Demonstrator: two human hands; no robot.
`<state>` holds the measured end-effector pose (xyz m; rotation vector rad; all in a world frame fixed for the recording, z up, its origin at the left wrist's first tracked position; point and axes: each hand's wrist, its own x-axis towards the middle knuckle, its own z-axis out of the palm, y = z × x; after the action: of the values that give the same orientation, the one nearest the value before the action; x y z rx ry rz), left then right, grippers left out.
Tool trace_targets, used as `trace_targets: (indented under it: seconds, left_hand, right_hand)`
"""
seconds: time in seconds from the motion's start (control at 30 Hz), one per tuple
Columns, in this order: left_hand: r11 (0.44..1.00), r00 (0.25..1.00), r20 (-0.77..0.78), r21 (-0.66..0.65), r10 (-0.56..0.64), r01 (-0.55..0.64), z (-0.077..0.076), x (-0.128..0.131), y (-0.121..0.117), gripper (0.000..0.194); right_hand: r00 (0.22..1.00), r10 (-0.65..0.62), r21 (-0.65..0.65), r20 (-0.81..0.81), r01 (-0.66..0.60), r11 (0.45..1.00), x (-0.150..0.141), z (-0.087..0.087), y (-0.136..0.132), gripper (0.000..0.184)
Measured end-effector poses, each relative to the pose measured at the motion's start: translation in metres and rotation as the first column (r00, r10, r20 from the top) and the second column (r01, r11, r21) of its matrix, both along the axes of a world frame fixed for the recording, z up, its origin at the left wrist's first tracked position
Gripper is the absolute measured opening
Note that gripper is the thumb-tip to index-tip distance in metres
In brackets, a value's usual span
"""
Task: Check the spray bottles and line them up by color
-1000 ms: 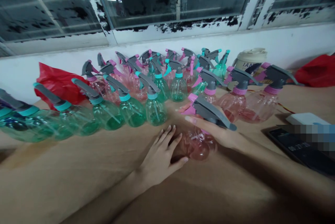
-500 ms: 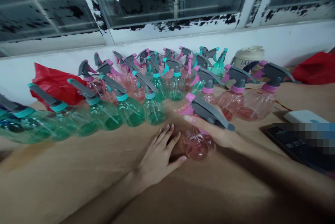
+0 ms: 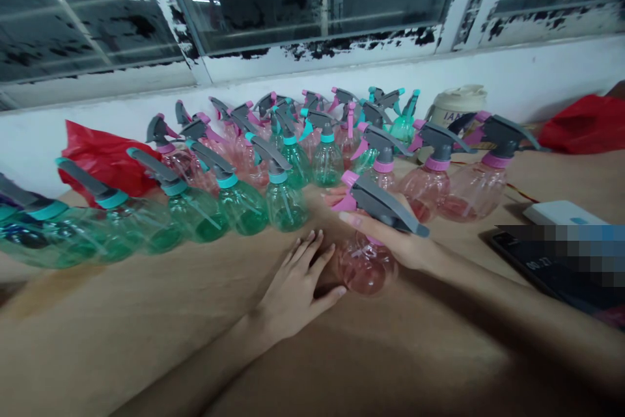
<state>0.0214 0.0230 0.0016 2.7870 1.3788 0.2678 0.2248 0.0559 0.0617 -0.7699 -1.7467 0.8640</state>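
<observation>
A pink spray bottle (image 3: pixel 367 267) with a grey and pink trigger head stands on the wooden table in front of me. My right hand (image 3: pixel 398 235) is closed around its neck, just under the grey lever. Flat on the table to the left of that bottle lies my left hand (image 3: pixel 297 290), its fingers stretched out and the thumb reaching close to the bottle's base. Beyond my left hand a row of green spray bottles (image 3: pixel 243 209) runs to the left. Several pink spray bottles (image 3: pixel 473 192) stand behind my right hand.
More pink and green spray bottles crowd against the wall. A red plastic bag (image 3: pixel 105 160) lies at the left, another red bag (image 3: pixel 586 124) at the far right. A lidded white tub (image 3: pixel 459 101), a white box (image 3: pixel 561 214) and a phone (image 3: pixel 537 267) are on the right.
The view has shifted slightly. Both hands keep their places, the right still round the bottle's neck and the left flat on the table.
</observation>
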Motion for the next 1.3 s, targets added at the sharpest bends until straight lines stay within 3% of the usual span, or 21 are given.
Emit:
trace_targets:
  seconds: [0.23,0.43,0.63,0.83,1.0,1.17,1.3]
  left_hand:
    - [1.0,1.0,-0.011,0.018,-0.007,0.007,-0.001,-0.001,0.0,0.06]
    - [1.0,1.0,0.005,0.023,-0.011,0.011,-0.001,-0.003,-0.001,0.058]
    - [1.0,1.0,-0.006,0.027,0.0,0.0,-0.001,-0.002,0.0,0.06]
    - [0.999,1.0,0.017,0.03,-0.016,0.015,-0.001,-0.002,0.0,0.058]
    - [0.999,1.0,0.018,0.039,-0.015,0.014,-0.001,-0.001,0.0,0.057]
    - [0.996,0.999,0.008,0.081,0.033,-0.034,-0.003,0.0,-0.004,0.051]
    - [0.993,0.997,0.035,0.101,0.064,-0.067,-0.006,-0.003,-0.007,0.047]
  right_hand:
    - [1.0,0.007,-0.008,0.003,-0.007,1.0,-0.002,0.002,-0.001,0.023]
    - [0.999,-0.029,0.021,0.02,0.028,0.999,0.0,-0.002,0.001,0.051]
    - [0.97,-0.151,0.071,0.188,0.14,0.988,0.011,-0.01,-0.003,0.058]
    - [0.899,-0.258,0.124,0.354,0.228,0.966,0.025,-0.024,-0.028,0.069]
    - [0.78,-0.472,0.262,0.411,0.395,0.881,0.026,-0.036,-0.042,0.063]
    - [0.649,-0.585,0.377,0.486,0.448,0.811,0.011,-0.026,-0.029,0.064]
    - [0.561,-0.613,0.43,0.556,0.436,0.79,-0.005,-0.016,-0.005,0.06]
